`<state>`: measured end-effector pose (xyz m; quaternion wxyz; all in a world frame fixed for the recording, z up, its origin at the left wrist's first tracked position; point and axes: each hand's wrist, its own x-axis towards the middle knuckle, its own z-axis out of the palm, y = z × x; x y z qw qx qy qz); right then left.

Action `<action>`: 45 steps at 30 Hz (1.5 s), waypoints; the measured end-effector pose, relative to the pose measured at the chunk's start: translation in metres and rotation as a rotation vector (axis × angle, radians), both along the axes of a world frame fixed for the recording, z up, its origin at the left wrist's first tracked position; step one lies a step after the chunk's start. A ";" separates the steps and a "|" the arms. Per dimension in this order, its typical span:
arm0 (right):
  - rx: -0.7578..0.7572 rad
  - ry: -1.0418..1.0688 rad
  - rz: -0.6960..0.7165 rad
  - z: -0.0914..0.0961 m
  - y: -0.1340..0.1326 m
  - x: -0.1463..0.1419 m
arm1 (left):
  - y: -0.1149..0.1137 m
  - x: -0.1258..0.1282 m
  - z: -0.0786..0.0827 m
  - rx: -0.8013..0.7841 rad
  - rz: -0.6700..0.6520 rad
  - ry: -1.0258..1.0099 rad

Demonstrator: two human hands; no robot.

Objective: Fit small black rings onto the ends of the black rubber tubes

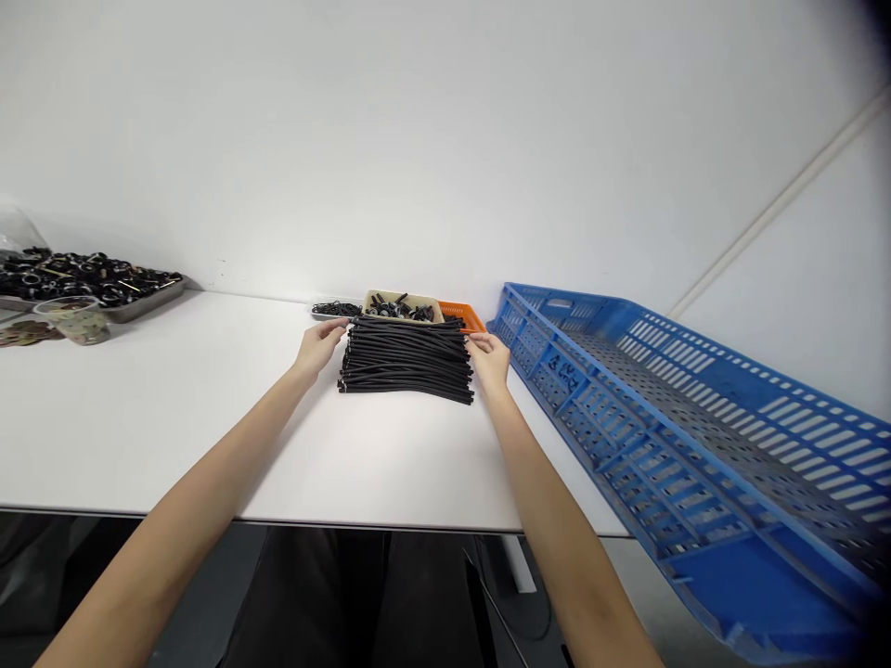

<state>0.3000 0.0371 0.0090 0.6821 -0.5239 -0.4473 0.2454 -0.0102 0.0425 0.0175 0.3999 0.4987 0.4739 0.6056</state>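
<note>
A flat stack of black rubber tubes (407,359) lies on the white table (174,417), ends pointing left and right. My left hand (318,347) rests against the stack's left ends, fingers stretched toward them. My right hand (490,359) touches the right ends with its fingers slightly curled. Neither hand lifts the tubes; both press in from the sides.
Behind the stack stand a beige tray (402,304) of black parts, an orange tray (461,315) and a small metal tray (334,309). A large blue slotted crate (696,417) leans at the right. A metal tray of black rings (90,278) and a plastic cup (75,320) sit far left.
</note>
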 end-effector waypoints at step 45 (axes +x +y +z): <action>0.299 -0.914 0.268 0.008 -0.028 -0.028 | -0.032 0.011 0.001 0.706 -0.067 1.118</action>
